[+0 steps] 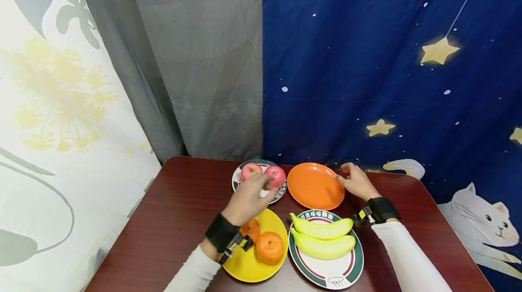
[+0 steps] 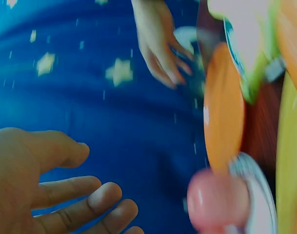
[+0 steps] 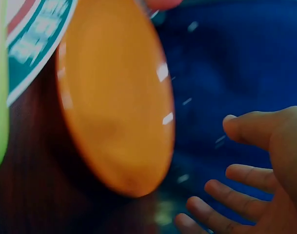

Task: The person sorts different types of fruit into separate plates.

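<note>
Reddish-brown table [image 1: 171, 215]; left hand [image 1: 247, 197] near pink apple [image 1: 276, 175], right hand [image 1: 360, 183] beside orange plate [image 1: 314, 187], both empty, loosely spread.

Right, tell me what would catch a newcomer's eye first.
The orange plate near the back of the table, beside the right hand, probably draws the eye first. Two yellow bananas on the green-rimmed plate stand out nearer the camera. Behind the table hangs a blue curtain with yellow stars.

Red-brown tbl [image 1: 163, 219] w/ grey cloth [image 1: 200, 56] & navy star-print cloth [image 1: 346, 65] behind, white floral cloth [image 1: 61, 101] on L.
</note>
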{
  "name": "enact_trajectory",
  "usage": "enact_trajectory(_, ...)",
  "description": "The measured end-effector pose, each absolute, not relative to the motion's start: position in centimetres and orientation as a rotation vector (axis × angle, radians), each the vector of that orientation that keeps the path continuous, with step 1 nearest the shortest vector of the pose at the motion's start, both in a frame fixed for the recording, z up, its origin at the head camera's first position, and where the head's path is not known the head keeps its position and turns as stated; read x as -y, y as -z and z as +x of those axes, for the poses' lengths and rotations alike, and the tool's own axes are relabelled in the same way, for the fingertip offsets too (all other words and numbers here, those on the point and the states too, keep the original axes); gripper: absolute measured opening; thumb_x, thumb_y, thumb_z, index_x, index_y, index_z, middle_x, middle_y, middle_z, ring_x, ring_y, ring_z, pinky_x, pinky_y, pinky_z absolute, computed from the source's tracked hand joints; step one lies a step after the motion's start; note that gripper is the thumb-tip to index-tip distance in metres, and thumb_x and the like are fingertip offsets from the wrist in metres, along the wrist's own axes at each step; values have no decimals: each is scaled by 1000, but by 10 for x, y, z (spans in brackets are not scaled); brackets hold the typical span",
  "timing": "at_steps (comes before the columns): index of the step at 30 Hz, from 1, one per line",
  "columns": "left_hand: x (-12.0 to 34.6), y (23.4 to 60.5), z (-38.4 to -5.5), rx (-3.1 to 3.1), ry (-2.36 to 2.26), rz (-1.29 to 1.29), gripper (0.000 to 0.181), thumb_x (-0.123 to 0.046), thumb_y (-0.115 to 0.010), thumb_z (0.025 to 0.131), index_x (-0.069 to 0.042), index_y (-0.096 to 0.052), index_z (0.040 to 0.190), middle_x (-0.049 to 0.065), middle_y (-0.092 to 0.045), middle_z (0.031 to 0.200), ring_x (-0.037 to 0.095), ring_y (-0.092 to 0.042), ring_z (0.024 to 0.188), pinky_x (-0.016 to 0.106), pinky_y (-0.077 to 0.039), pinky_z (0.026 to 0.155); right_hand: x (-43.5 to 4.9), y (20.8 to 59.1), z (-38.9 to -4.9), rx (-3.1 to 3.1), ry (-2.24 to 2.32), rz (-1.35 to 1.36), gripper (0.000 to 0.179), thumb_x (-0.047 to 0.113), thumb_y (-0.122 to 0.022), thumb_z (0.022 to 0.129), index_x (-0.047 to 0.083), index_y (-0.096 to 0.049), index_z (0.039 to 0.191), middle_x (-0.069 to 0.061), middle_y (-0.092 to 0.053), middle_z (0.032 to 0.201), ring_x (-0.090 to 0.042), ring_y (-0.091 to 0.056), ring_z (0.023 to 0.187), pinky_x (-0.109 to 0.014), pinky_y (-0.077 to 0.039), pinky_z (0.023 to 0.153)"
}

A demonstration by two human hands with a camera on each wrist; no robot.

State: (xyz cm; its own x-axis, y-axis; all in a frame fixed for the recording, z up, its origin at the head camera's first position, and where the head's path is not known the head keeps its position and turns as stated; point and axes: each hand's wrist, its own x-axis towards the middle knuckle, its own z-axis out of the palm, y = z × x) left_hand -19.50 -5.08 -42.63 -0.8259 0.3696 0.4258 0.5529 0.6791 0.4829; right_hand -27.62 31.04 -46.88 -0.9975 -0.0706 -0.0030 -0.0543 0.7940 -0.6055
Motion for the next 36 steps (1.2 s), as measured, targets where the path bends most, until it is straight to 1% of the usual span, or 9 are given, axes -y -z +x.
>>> enact_trajectory(4,3,426,-193,2626,817,-945,30,-29,-70,99,-11,-71,123,-1,-70,104,13,-63,96,23,-55,85,-314,488,-285,-2861,975,-58,60,22,-63,103,-17,-40,144,-41,-51,137,-51,-57,120,-59,-51,104)
enact_trajectory(9,-44,440,-182,2681,595,-1157,35,-38,-67,100,-17,-71,128,-5,-68,114,10,-63,106,19,-53,87,-319,498,-293,-2730,1078,35,64,15,-63,101,-18,-32,147,-42,-54,132,-43,-68,103,-47,-62,85)
enact_trajectory(11,-58,450,-177,2713,509,-1215,37,-42,-67,100,-20,-69,130,-7,-67,118,8,-61,108,19,-52,89,-322,501,-295,-2671,1139,55,65,10,-63,100,-19,-29,147,-43,-56,128,-37,-72,94,-42,-64,76)
enact_trajectory(13,-68,460,-173,2747,424,-1272,40,-46,-66,100,-23,-68,133,-8,-65,122,7,-59,108,18,-50,89,-324,503,-297,-2617,1184,66,65,5,-63,98,-21,-29,146,-43,-57,126,-31,-73,89,-39,-64,72)
enact_trajectory(18,-80,484,-165,2802,244,-1389,44,-52,-67,99,-28,-66,136,-11,-61,126,5,-53,109,19,-46,92,-333,511,-297,-2504,1280,52,55,1,-63,99,-21,-35,140,-38,-61,120,-23,-73,87,-39,-64,75)
enact_trajectory(24,-80,498,-158,2703,110,-1435,38,-51,-70,98,-29,-69,129,-11,-58,121,6,-50,108,21,-44,93,-341,521,-293,-2451,1399,-7,53,6,-65,100,-19,-39,140,-25,-68,109,-16,-71,81,-33,-64,75)
enact_trajectory(29,-80,502,-150,2588,-14,-1488,38,-51,-71,97,-27,-69,126,-10,-58,115,6,-51,104,20,-43,91,-345,527,-291,-2469,1435,-9,55,10,-67,101,-17,-41,141,-17,-67,107,-16,-67,79,-27,-61,73)
enact_trajectory(33,-81,504,-144,2576,-19,-1503,37,-47,-72,97,-25,-68,126,-9,-56,112,6,-48,98,18,-43,87,-345,530,-289,-2473,1455,6,55,12,-67,102,-16,-42,142,-15,-66,106,-16,-67,80,-26,-61,74)
enact_trajectory(36,-81,505,-140,2568,-18,-1514,36,-45,-73,96,-25,-66,126,-10,-59,110,6,-50,97,18,-44,86,-345,531,-289,-2472,1458,-5,56,12,-66,102,-16,-41,143,-15,-65,107,-16,-67,82,-26,-61,75)
